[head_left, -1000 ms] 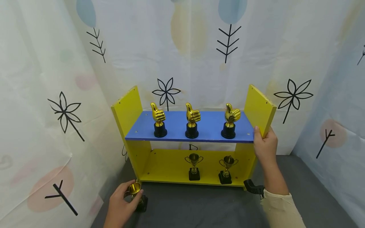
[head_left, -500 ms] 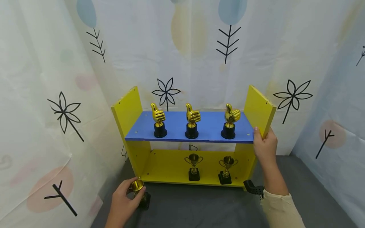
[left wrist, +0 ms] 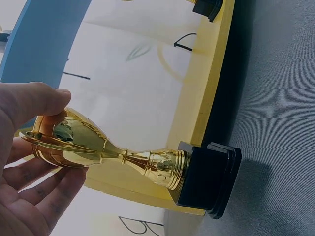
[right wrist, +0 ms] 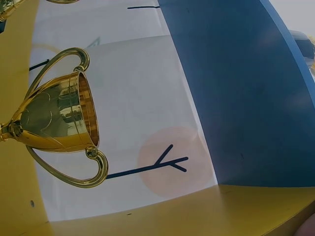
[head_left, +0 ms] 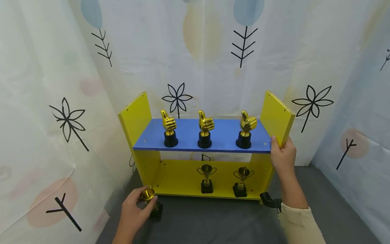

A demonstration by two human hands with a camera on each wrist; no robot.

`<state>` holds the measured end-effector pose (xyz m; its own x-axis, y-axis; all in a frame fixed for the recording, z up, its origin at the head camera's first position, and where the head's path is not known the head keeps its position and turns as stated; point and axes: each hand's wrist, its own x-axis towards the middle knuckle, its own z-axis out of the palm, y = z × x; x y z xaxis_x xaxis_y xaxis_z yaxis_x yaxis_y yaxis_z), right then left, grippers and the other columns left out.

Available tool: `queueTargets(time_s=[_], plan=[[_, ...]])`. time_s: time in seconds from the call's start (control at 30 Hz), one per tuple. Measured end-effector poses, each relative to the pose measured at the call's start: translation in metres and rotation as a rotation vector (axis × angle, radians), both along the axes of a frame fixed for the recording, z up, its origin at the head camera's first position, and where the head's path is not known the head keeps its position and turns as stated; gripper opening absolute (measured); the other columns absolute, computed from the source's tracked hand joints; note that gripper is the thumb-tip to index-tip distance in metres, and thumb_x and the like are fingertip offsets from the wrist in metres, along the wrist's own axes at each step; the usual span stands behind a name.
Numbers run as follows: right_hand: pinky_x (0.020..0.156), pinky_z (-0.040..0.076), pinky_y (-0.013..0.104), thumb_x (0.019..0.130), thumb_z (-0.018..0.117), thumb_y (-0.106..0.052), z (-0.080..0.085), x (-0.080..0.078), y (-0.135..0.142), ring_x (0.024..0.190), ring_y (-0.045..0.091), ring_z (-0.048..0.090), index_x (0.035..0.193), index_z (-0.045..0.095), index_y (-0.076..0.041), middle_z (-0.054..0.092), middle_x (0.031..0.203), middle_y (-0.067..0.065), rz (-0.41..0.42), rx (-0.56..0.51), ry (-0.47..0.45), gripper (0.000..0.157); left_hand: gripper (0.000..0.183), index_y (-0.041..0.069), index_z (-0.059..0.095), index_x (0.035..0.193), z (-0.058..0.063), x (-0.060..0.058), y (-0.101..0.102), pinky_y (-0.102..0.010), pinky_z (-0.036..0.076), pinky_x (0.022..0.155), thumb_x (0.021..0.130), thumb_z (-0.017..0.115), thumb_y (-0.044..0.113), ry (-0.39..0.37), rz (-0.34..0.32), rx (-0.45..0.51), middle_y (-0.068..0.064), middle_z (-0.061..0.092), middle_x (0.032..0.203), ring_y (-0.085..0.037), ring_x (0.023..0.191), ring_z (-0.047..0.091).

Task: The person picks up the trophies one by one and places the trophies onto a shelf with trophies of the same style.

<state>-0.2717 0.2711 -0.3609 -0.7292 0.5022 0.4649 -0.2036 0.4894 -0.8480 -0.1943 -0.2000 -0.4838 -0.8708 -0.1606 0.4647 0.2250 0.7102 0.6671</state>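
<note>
My left hand (head_left: 134,210) pinches a gold trophy cup (left wrist: 78,140) by its bowl, thumb on one side and fingers on the other. The cup's black base (left wrist: 209,177) hangs in front of the lower left of a yellow shelf unit (head_left: 134,118), close over the grey cloth. At the unit's right side, my right hand (head_left: 283,157) grips the edge of the side panel, thumb at the end of the blue shelf board (head_left: 186,135). Two more trophy cups, one in the middle (head_left: 207,178) and one at the right (head_left: 242,181), stand on the yellow bottom board.
Three gold thumbs-up trophies, left (head_left: 170,128), middle (head_left: 205,128) and right (head_left: 245,129), stand on the blue board. A grey cloth (head_left: 213,220) covers the surface in front. Patterned white curtains (head_left: 219,67) hang behind and at both sides.
My left hand has moved a little right and toward the shelf unit, carrying the trophy cup. The right hand stays at the side panel.
</note>
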Motion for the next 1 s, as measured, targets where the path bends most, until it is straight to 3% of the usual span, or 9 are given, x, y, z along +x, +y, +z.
queueTargets(time_s=[1.0], plan=[[0.074, 0.047, 0.007, 0.112, 0.052, -0.034, 0.001, 0.002, -0.002, 0.09, 0.013, 0.064, 0.139, 0.059, -0.002, 0.07, 0.124, 0.019, 0.013, -0.01, 0.012, 0.044, 0.045, 0.006, 0.074, 0.125, 0.007, -0.017, 0.009, -0.039, 0.066, 0.087, 0.085, 0.091, 0.012, 0.016, -0.05, 0.052, -0.007, 0.073, 0.118, -0.024, 0.105, 0.072]])
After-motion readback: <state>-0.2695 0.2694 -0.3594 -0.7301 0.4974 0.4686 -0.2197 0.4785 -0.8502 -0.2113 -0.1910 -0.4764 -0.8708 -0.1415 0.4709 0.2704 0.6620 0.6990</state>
